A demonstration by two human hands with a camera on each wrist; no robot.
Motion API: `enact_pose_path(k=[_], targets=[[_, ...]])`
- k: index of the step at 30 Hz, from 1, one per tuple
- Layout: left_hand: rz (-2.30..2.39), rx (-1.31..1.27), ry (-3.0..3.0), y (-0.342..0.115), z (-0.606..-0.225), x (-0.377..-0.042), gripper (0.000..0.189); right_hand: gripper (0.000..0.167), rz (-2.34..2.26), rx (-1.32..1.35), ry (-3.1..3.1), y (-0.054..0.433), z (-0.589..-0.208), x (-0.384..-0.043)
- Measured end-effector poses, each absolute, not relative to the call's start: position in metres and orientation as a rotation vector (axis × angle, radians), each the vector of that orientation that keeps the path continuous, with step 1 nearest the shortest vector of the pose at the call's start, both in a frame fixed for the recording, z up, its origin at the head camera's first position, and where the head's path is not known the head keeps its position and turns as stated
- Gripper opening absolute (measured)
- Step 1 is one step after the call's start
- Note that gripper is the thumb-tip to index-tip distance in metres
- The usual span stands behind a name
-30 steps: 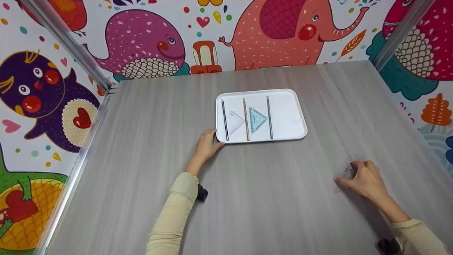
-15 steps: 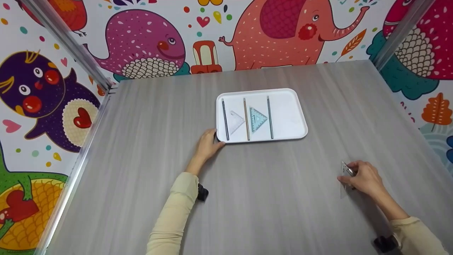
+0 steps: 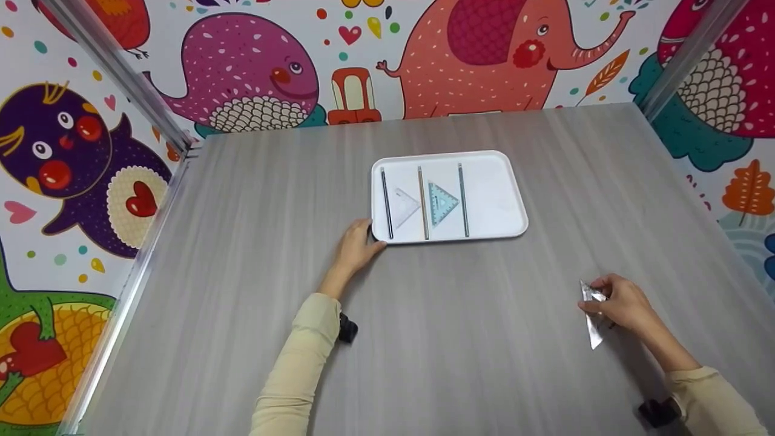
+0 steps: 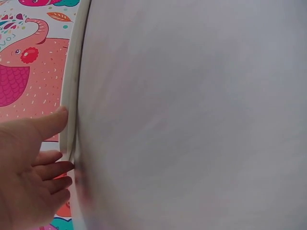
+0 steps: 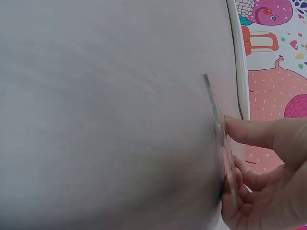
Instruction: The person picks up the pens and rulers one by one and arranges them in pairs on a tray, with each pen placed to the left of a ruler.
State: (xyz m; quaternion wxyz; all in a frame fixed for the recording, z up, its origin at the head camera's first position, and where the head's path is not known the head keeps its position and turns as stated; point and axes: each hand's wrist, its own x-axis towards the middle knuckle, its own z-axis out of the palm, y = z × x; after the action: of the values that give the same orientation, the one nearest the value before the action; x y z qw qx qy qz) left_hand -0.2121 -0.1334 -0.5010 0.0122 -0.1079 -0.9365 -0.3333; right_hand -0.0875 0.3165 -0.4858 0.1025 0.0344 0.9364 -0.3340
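Note:
My left hand (image 3: pixel 353 251) rests at the near left corner of the white tray (image 3: pixel 493 197), thumb along the near rim and fingers by the left side. In the left wrist view the thumb (image 4: pixel 55 122) touches the rim, the fingers loosely extended. My right hand (image 3: pixel 623 306) pinches a clear set square (image 3: pixel 594 327) over the table at the right. It shows nearly edge-on in the right wrist view, between thumb (image 5: pixel 249 130) and curled fingers. On the tray lie a dark pencil (image 3: pixel 387 203), a clear set square (image 3: pixel 405 207), a tan pencil (image 3: pixel 423 203), a teal set square (image 3: pixel 442 203) and a grey-green pencil (image 3: pixel 464 200).
The grey wood-grain table (image 3: pixel 460 339) spreads around the tray. Printed cartoon panels (image 3: pixel 254 72) stand along its back and sides, with metal posts (image 3: pixel 121 79) at the back corners. The tray's right part is bare white.
The clear set square has turned in my right hand, its lower tip now pointing toward the near side and catching light. The left hand and tray keep their places.

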Motion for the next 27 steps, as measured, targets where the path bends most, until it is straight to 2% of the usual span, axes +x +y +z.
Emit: enact_pose_path(k=[14, 21, 27], targets=[[-0.998, -0.294, -2.959, -0.133, -0.501, -0.212, 0.052, 0.038, -1.381, 0.1, 2.372, 0.326, -0.478, -0.09], [-0.989, -0.301, -2.945, -0.133, -0.502, -0.212, 0.051, 0.02, -1.59, 0.062, 2.092, 0.334, -0.477, -0.094], [-1.009, -0.301, -2.929, -0.133, -0.502, -0.212, 0.05, 0.019, -1.716, 0.076, 1.873, 0.336, -0.477, -0.099]])
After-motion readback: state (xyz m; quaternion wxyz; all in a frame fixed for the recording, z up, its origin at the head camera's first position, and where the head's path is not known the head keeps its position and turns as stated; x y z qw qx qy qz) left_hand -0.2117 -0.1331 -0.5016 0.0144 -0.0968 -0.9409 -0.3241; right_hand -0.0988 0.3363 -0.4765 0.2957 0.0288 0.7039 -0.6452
